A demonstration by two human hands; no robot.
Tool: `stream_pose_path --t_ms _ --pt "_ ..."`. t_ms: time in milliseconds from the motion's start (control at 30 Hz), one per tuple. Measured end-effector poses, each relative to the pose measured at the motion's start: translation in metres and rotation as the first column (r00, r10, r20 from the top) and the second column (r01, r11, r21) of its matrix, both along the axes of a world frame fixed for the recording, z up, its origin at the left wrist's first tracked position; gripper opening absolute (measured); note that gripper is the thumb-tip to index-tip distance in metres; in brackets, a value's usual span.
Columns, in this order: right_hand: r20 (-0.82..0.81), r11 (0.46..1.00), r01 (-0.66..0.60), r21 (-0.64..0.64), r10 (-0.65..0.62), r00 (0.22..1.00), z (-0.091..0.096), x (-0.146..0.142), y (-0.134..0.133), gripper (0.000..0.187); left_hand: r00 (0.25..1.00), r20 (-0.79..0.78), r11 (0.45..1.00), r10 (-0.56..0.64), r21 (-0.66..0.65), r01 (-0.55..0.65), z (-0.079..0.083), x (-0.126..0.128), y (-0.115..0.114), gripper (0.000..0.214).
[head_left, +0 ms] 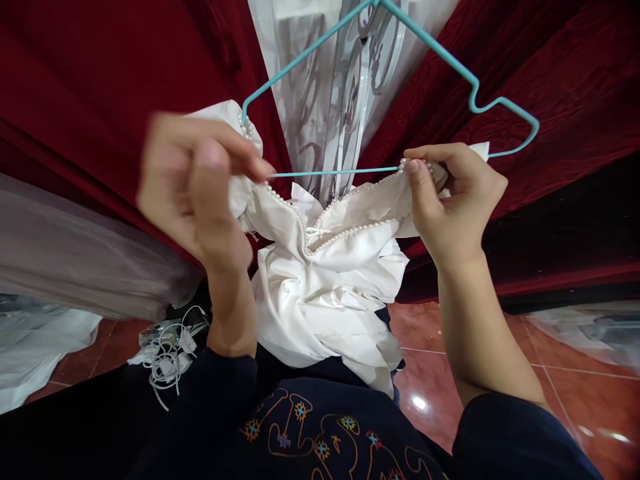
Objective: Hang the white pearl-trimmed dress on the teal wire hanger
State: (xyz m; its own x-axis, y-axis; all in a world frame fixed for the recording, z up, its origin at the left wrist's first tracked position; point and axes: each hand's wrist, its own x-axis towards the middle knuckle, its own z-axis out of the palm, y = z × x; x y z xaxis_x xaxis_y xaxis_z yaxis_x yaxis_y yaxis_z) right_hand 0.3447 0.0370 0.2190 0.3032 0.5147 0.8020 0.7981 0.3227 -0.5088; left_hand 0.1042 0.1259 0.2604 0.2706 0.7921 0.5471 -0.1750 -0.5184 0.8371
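A white dress (330,300) with pearl trim along its neckline hangs in front of me, its skirt gathered in folds. The turquoise wire hanger (320,41) is above it, and its lower bar runs across the top of the bodice. My right hand (453,200) pinches the dress's pearl-edged right shoulder part, close to the bar. Blurred by motion, my left hand (195,187) is beside the left sleeve (220,113), its index fingertip close to the bar. Whether those fingers grip anything is unclear. The hanger's left corner sits at the pearl edge of that sleeve.
Dark red curtains (125,73) hang on both sides, with white fabric and grey metal scrollwork (357,100) between them. Pale sheer fabric (75,247) hangs at the left. Coiled white cables (167,367) lie at lower left. The floor has reddish tiles (425,373).
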Motion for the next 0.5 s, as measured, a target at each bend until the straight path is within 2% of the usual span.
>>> stream_pose_path --t_ms 67,133,200,233,300,400,467,500 --pt "0.004 1.0 0.004 0.028 -0.004 1.0 -0.001 0.0 0.001 0.021 0.986 -0.043 0.978 -0.162 -0.138 0.155 -0.013 0.004 -0.014 0.039" --pt "0.01 0.998 0.002 0.056 -0.003 1.0 -0.003 0.0 0.002 0.019 0.925 -0.026 0.885 -0.378 -0.304 0.353 -0.023 0.012 -0.024 0.045" --pt "0.009 0.997 0.009 0.073 -0.009 1.0 -0.004 -0.001 0.004 0.017 0.876 0.114 0.794 -0.469 -0.381 0.474 -0.028 0.025 -0.029 0.042" --pt "-0.002 0.997 0.012 0.081 -0.011 1.0 -0.004 -0.002 0.005 0.016 0.864 0.211 0.774 -0.458 -0.383 0.504 -0.029 0.033 -0.031 0.039" --pt "-0.067 0.992 0.013 0.124 -0.005 0.998 -0.005 -0.006 0.007 0.013 0.846 0.387 0.784 -0.366 -0.361 0.505 -0.03 0.05 -0.032 0.038" --pt "-0.273 0.951 0.07 0.302 0.015 0.962 -0.011 -0.008 0.008 0.014 0.852 0.464 0.829 -0.243 -0.357 0.431 -0.031 0.067 -0.029 0.033" --pt "-0.473 0.89 0.219 0.4 -0.004 0.881 -0.02 -0.003 0.003 0.016 0.874 0.449 0.853 -0.185 -0.369 0.37 -0.031 0.067 -0.027 0.025" --pt "-0.592 0.869 0.297 0.395 -0.006 0.806 -0.025 0.002 0.0 0.016 0.881 0.44 0.856 -0.173 -0.375 0.356 -0.031 0.064 -0.026 0.022"
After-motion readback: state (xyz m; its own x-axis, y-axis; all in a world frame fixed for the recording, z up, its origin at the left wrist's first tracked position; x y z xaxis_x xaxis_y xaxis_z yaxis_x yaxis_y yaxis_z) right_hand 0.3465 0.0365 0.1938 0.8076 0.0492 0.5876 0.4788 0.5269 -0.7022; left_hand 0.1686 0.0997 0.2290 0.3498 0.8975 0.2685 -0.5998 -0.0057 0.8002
